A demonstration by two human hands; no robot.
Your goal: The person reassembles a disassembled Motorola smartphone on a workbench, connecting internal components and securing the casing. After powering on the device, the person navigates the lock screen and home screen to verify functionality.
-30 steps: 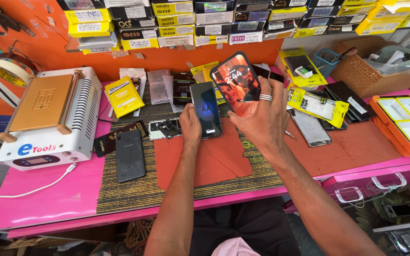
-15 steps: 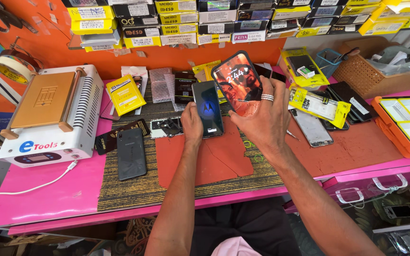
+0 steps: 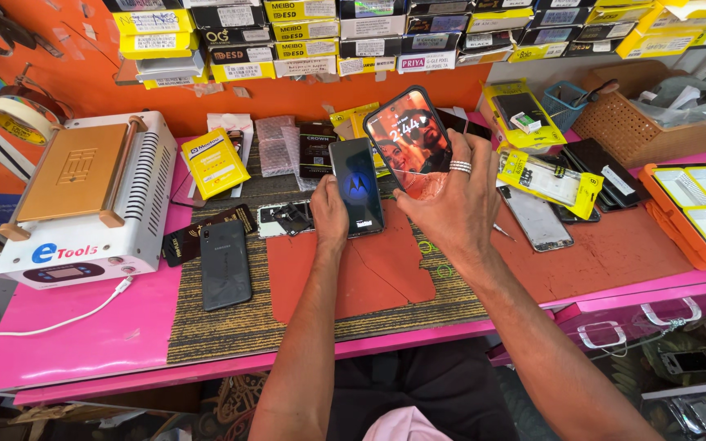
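My left hand gripped 1 dark phone, my right hand 1 lit phone, above the pink bench, seemingly a cluttered repair stall.

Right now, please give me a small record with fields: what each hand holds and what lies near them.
left hand: holds dark phone, screen lit, upright
right hand: holds lit phone, raised and tilted; ring on a finger
under hands: red mat on pink bench
left of hands: black phone lying flat; white heating machine
right: orange tray
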